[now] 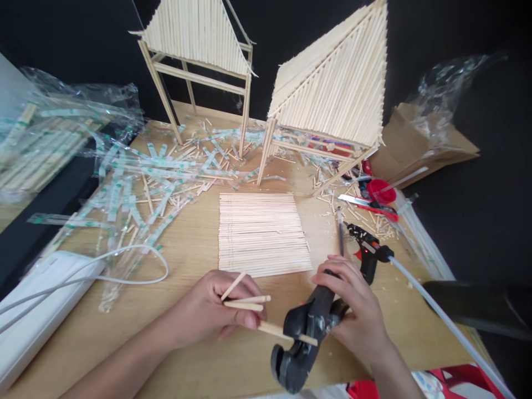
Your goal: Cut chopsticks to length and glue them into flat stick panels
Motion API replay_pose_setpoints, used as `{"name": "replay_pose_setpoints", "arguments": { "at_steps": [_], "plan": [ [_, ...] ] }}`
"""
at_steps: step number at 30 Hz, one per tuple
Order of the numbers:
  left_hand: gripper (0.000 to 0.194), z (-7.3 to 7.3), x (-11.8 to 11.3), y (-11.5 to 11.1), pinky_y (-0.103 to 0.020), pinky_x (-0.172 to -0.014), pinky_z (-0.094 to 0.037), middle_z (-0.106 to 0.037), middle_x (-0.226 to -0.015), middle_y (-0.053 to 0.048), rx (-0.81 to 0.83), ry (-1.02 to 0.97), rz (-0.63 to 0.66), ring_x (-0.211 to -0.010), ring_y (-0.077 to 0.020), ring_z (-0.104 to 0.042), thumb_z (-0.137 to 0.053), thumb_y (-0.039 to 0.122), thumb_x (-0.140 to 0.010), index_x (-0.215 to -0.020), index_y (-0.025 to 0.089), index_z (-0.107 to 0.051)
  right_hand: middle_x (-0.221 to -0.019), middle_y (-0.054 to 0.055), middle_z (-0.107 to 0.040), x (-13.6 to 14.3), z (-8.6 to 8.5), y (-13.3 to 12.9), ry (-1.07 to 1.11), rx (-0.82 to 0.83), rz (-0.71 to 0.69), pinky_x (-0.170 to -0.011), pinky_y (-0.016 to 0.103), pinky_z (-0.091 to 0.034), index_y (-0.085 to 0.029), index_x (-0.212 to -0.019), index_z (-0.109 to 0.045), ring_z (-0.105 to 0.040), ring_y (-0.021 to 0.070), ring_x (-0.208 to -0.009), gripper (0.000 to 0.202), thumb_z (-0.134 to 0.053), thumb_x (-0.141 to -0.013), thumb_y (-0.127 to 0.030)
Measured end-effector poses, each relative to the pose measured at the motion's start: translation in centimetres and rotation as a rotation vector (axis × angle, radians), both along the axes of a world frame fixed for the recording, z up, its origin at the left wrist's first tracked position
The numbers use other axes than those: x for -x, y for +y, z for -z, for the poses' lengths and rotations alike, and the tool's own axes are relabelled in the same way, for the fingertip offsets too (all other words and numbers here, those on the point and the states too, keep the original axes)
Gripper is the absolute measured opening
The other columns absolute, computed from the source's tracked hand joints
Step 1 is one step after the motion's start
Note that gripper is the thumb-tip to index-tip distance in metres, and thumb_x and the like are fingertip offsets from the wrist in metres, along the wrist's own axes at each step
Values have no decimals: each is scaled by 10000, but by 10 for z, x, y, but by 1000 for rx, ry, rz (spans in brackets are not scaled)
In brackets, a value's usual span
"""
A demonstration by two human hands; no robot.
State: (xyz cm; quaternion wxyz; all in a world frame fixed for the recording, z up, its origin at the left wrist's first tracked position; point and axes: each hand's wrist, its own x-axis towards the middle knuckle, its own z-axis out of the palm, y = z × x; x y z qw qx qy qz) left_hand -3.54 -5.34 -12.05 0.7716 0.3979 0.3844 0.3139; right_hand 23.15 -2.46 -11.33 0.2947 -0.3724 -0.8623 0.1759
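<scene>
At the lower centre of the frame, your left hand (228, 317) pinches several thin sticks (245, 306) in its grip, below the stick panel (261, 235). Toward lower right, the black cutter (316, 315) has one stick between its jaws, and your right hand's (355, 299) grip wraps around it.

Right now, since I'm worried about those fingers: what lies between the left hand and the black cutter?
Pale wooden stick: in the head view, it spans from the left hand to the jaws of the black cutter, with tabletop beneath.
</scene>
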Motion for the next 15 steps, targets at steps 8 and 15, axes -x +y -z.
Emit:
{"name": "replay_pose_setpoints", "arguments": {
  "at_steps": [8, 15],
  "plan": [
    [280, 12, -11, -7, -143, -317, -234, -583, -689, 4, 193, -209, 54, -357, -6, -440, -788, 415, -659, -701, 144, -731, -1010, 106, -629, -7, -8, -6, -172, -30, -25, -790, 380, -493, -201, -1167, -513, -620, 248, -923, 380, -527, -789, -168],
    [448, 13, -32, -23, -181, -312, -130, -417, -399, 78, 424, -213, 105, -299, -28, -337, -792, 544, -571, -669, 132, -646, -939, 104, -670, -25, -8, -28, -249, -69, 7, -755, 342, -524, -167, -1143, -503, -671, 253, -845, 437, -507, -708, -204]
  ]
}}
